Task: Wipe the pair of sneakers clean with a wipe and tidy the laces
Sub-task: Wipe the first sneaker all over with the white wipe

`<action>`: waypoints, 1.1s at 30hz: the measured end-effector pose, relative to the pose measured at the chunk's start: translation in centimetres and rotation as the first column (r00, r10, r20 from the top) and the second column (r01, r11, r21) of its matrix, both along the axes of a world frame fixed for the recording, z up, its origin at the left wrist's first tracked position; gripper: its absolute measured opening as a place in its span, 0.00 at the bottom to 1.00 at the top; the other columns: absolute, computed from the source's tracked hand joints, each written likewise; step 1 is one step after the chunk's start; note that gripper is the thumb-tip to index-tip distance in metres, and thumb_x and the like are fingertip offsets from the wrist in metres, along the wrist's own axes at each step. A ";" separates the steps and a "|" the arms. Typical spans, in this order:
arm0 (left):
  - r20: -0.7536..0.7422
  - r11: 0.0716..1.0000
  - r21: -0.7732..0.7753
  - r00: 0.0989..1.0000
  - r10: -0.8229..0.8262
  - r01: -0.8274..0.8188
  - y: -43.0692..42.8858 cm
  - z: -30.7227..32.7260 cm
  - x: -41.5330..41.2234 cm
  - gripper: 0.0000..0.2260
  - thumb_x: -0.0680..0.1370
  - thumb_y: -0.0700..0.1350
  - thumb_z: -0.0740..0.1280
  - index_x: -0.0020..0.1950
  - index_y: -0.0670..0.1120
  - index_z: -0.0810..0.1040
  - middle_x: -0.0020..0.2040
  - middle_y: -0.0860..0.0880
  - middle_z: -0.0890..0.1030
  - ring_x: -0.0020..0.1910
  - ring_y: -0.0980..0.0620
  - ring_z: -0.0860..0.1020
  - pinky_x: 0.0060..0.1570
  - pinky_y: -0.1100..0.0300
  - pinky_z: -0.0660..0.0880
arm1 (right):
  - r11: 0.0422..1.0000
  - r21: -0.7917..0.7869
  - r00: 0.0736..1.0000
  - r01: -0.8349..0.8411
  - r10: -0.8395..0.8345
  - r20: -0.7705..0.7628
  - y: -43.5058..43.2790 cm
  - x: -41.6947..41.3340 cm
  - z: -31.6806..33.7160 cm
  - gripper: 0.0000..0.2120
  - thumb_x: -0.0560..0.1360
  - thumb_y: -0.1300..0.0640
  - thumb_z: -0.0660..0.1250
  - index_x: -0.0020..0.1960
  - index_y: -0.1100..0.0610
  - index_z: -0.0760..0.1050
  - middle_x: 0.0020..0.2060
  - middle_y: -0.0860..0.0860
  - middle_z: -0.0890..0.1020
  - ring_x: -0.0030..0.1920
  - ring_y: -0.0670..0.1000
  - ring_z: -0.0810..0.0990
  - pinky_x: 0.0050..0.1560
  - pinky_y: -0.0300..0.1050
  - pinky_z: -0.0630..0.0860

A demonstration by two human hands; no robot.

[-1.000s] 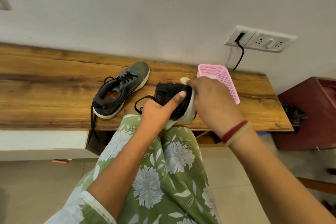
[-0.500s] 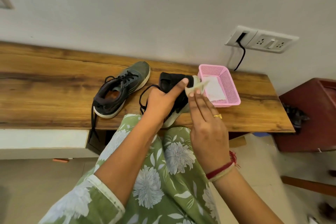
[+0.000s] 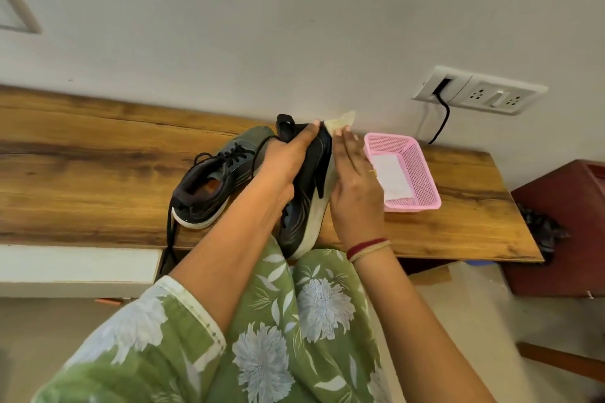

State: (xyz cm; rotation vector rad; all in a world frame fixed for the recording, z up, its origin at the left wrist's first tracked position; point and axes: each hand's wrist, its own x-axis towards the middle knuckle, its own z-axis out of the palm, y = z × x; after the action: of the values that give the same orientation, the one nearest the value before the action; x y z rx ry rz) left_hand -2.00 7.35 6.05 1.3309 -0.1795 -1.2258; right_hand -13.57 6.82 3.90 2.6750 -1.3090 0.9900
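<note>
My left hand (image 3: 288,157) grips a dark sneaker (image 3: 306,206) with a white sole, held on its side with the toe resting on my knee. My right hand (image 3: 355,186) lies with straight fingers along the white sole and presses a pale wipe (image 3: 342,121) against the heel end. The wipe sticks out above my fingertips. The second sneaker (image 3: 216,177), grey-green with black laces, sits on the wooden bench (image 3: 82,167) just left of my left hand, one lace hanging over the front edge.
A pink mesh basket (image 3: 422,173) holding a white wipe (image 3: 391,178) stands on the bench right of my right hand. A wall socket with a black cable (image 3: 443,114) is behind it. A dark red stool (image 3: 563,226) stands at the right.
The held sneaker has turned more upright and lengthwise. My right hand has slid along the sole up to the heel, with the wipe now poking out above the shoe.
</note>
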 end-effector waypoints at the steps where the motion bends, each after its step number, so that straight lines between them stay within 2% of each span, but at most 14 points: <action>1: -0.008 1.000 0.002 1.000 0.014 -0.014 -0.1 -0.2 0.3 0.18 0.72 0.53 0.72 0.55 0.41 0.80 0.45 0.45 0.84 0.43 0.47 0.83 0.39 0.59 0.80 | 0.999 -0.051 1.000 0.001 -0.001 -0.003 -0.3 0.3 -0.8 0.25 0.72 0.68 0.55 0.69 0.63 0.68 0.68 0.58 0.71 0.69 0.57 0.68 0.66 0.43 0.60; 5: -0.032 0.999 0.027 0.999 0.044 -0.043 -0.5 -0.6 0.7 0.19 0.73 0.54 0.72 0.55 0.41 0.80 0.46 0.44 0.84 0.44 0.46 0.83 0.46 0.54 0.80 | 0.994 -0.109 1.000 -0.021 0.022 0.003 -0.5 0.3 -2.1 0.28 0.69 0.75 0.62 0.68 0.64 0.68 0.67 0.59 0.71 0.70 0.53 0.64 0.65 0.39 0.59; 7: -0.035 0.997 0.053 0.997 0.062 -0.061 -0.8 -0.6 1.1 0.20 0.72 0.55 0.72 0.56 0.41 0.80 0.46 0.44 0.84 0.44 0.46 0.83 0.45 0.54 0.80 | 0.995 -0.085 0.999 -0.042 0.039 -0.032 -0.1 -0.1 -3.2 0.28 0.69 0.75 0.60 0.68 0.64 0.68 0.67 0.59 0.71 0.70 0.53 0.65 0.64 0.39 0.61; 11: -0.053 0.990 0.095 0.992 0.112 -0.106 -1.1 -0.7 2.2 0.20 0.73 0.56 0.71 0.56 0.42 0.79 0.46 0.46 0.83 0.42 0.48 0.82 0.37 0.58 0.78 | 0.992 0.091 0.975 -0.091 0.107 -0.197 2.1 -1.1 -5.8 0.24 0.70 0.67 0.53 0.63 0.61 0.74 0.60 0.58 0.78 0.61 0.56 0.77 0.54 0.50 0.77; 12: -0.059 0.989 0.100 0.991 0.118 -0.112 -1.1 -0.6 2.5 0.20 0.73 0.56 0.70 0.56 0.42 0.78 0.45 0.46 0.83 0.41 0.48 0.81 0.35 0.58 0.77 | 0.982 0.168 0.976 -0.092 0.122 -0.178 2.7 -1.4 -6.2 0.23 0.70 0.68 0.54 0.63 0.61 0.74 0.60 0.57 0.78 0.60 0.55 0.77 0.54 0.53 0.79; 15: -0.046 0.983 0.121 0.989 0.141 -0.134 -0.9 -0.8 3.0 0.20 0.73 0.57 0.70 0.56 0.43 0.78 0.44 0.47 0.83 0.40 0.48 0.81 0.33 0.59 0.75 | 0.921 0.381 0.987 -0.082 0.022 0.160 3.1 -1.9 -4.7 0.26 0.72 0.73 0.59 0.68 0.57 0.68 0.64 0.52 0.74 0.65 0.50 0.71 0.65 0.52 0.71; 17: -0.044 0.983 0.119 0.988 0.149 -0.143 -1.0 -0.9 2.9 0.20 0.73 0.57 0.71 0.55 0.43 0.78 0.44 0.47 0.83 0.40 0.49 0.81 0.32 0.59 0.76 | 0.949 0.303 0.916 -0.083 -0.047 0.398 1.8 -0.7 -1.4 0.26 0.72 0.74 0.58 0.68 0.58 0.67 0.64 0.50 0.73 0.66 0.49 0.71 0.67 0.46 0.68; 19: -0.040 0.985 0.111 0.990 0.138 -0.133 -1.3 -0.8 2.6 0.19 0.73 0.56 0.71 0.54 0.43 0.78 0.44 0.47 0.83 0.40 0.49 0.81 0.33 0.59 0.76 | 0.990 0.125 0.888 -0.060 -0.004 0.460 -0.1 0.7 0.7 0.26 0.72 0.72 0.55 0.69 0.61 0.67 0.66 0.54 0.72 0.67 0.50 0.70 0.68 0.40 0.66; 21: -0.033 0.987 0.098 0.991 0.128 -0.125 -1.5 -0.8 2.4 0.19 0.73 0.55 0.71 0.55 0.42 0.78 0.45 0.46 0.83 0.41 0.47 0.81 0.35 0.59 0.78 | 0.994 0.063 0.944 -0.093 0.067 0.322 -1.6 2.0 0.7 0.26 0.72 0.71 0.55 0.70 0.62 0.66 0.68 0.55 0.70 0.69 0.52 0.67 0.69 0.42 0.64; 24: -0.039 0.988 0.081 0.990 0.133 -0.129 -1.6 -1.0 2.6 0.19 0.73 0.54 0.71 0.55 0.41 0.79 0.45 0.45 0.84 0.41 0.47 0.83 0.38 0.58 0.80 | 0.986 0.099 0.989 -0.134 0.127 0.078 -1.8 2.3 -2.3 0.30 0.69 0.75 0.60 0.70 0.61 0.66 0.69 0.56 0.69 0.70 0.54 0.65 0.66 0.42 0.63; 27: -0.029 0.984 0.090 0.988 0.155 -0.151 -1.6 -1.1 3.3 0.18 0.74 0.54 0.70 0.55 0.42 0.78 0.42 0.47 0.83 0.37 0.50 0.81 0.32 0.62 0.78 | 0.981 0.101 0.986 -0.167 0.166 0.021 -1.2 1.5 -4.5 0.29 0.67 0.75 0.63 0.68 0.62 0.69 0.67 0.58 0.72 0.67 0.57 0.71 0.63 0.38 0.63; 29: -0.018 0.981 0.109 0.987 0.161 -0.158 -1.6 -1.0 3.6 0.18 0.75 0.54 0.69 0.57 0.42 0.77 0.41 0.48 0.81 0.37 0.51 0.80 0.30 0.62 0.76 | 0.968 0.190 0.985 -0.164 0.172 -0.028 0.2 0.4 -6.0 0.29 0.67 0.75 0.64 0.66 0.62 0.71 0.65 0.59 0.73 0.62 0.60 0.75 0.61 0.46 0.71; 31: -0.019 0.982 0.116 0.989 0.150 -0.147 -1.5 -1.1 3.9 0.19 0.75 0.55 0.69 0.59 0.42 0.76 0.42 0.48 0.81 0.38 0.51 0.80 0.32 0.61 0.75 | 0.925 0.347 0.976 -0.154 0.198 -0.095 2.0 -1.0 -7.6 0.29 0.67 0.74 0.62 0.67 0.61 0.70 0.66 0.59 0.73 0.60 0.61 0.77 0.56 0.58 0.76; 33: -0.020 0.984 0.115 0.990 0.140 -0.136 -1.4 -1.2 4.0 0.20 0.75 0.55 0.69 0.59 0.43 0.76 0.43 0.48 0.82 0.39 0.50 0.80 0.33 0.60 0.75 | 0.887 0.429 0.959 -0.168 0.248 -0.135 2.9 -2.3 -7.9 0.28 0.68 0.73 0.60 0.67 0.60 0.70 0.66 0.57 0.73 0.62 0.57 0.76 0.58 0.58 0.76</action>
State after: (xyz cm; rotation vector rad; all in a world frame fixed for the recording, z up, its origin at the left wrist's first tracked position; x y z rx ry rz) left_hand 2.03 5.91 4.87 1.4003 0.0028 -1.1502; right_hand -15.87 9.74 -4.04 3.1862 -1.3407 0.4862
